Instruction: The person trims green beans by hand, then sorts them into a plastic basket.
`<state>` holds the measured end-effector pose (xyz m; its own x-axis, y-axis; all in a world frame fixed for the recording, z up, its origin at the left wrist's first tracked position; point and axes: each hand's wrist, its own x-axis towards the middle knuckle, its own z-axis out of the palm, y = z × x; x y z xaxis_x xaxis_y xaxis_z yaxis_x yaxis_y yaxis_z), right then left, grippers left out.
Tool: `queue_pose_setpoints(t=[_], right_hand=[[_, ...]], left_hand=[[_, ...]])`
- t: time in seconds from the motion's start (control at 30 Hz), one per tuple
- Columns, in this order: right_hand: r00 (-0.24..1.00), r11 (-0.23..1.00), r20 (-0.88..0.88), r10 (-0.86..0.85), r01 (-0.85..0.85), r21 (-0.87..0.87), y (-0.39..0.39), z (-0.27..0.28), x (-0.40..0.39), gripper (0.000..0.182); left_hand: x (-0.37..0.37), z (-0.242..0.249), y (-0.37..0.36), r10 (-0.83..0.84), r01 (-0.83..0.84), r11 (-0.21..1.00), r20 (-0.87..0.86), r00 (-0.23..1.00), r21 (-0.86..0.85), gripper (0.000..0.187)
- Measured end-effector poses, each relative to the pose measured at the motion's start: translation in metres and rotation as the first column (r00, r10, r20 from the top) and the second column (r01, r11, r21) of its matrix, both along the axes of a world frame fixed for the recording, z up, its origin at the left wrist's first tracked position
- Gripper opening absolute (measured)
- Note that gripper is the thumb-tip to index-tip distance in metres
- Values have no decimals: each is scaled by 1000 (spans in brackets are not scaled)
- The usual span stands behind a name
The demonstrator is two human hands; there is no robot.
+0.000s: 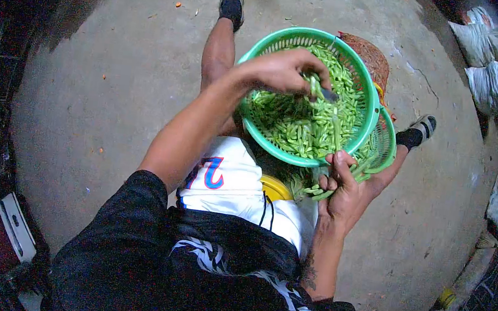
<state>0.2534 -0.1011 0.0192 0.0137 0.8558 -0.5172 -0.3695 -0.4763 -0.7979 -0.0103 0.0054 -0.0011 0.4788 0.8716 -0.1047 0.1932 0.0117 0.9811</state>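
Note:
My left hand (292,72) is over the large green basket (373,102), closed around a small knife whose short dark blade (329,95) sticks out past the fingers. The knife's handle is hidden in the grip. Cut green bean pieces (306,139) fill much of the basket. At the basket's near right rim, my right hand (346,191) is closed on several long green beans (321,194). One bean points up from its fingertips over the basket, and other beans stick out below the palm.
A smaller green basket (392,148) stands partly under the large one, at right. Behind them lies a reddish mesh sack (368,55). A yellow round object (276,188) shows between my legs. White sacks (490,91) lie at the far right on the concrete floor (113,109).

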Motion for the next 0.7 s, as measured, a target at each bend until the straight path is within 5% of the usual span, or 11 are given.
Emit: queue_pose_setpoints(t=[0.1, 0.17, 0.23, 0.3, 0.37, 0.4, 0.53, 0.57, 0.63, 0.7], right_hand=[[999, 1000, -26, -23, 23, -5, -1, -6, 6, 23], [999, 1000, -35, -16, 16, 5, 0, -9, 1, 23], [999, 1000, -42, -9, 10, 19, 2, -9, -4, 23], [999, 998, -42, -17, 19, 55, -1, -6, -5, 21], [999, 998, -11, -35, 36, 43, -1, 0, -2, 21], [999, 998, 12, -48, 47, 30, 0, 1, -2, 20], [998, 998, -15, -54, 54, 31, 2, -4, -2, 19], [1000, 999, -18, -20, 21, 46, 3, -6, -5, 19], [1000, 998, -20, 15, -14, 60, 4, -7, -7, 20], [977, 1000, -212, 11, -15, -16, 4, -4, -6, 22]], left_hand=[[-4, -6, 2, 27, -27, 999, -3, 1000, 38, 41], [13, -1, -5, -57, 82, 956, -97, 994, 280, 42], [31, 30, -18, -145, 150, 988, -161, 976, 21, 43], [26, 5, -9, -168, 164, 959, -1, 986, 230, 41], [16, -9, -4, -72, 66, 992, 48, 996, 108, 40], [10, -4, -4, -19, 28, 994, 82, 996, -107, 40], [19, 9, -11, -37, 33, 997, 62, 997, 65, 42], [25, 12, -15, -43, 58, 968, -64, 997, 244, 43], [30, 12, -14, -115, 125, 974, -61, 991, 189, 43], [29, 9, -14, -115, 116, 982, -20, 993, 148, 43]])
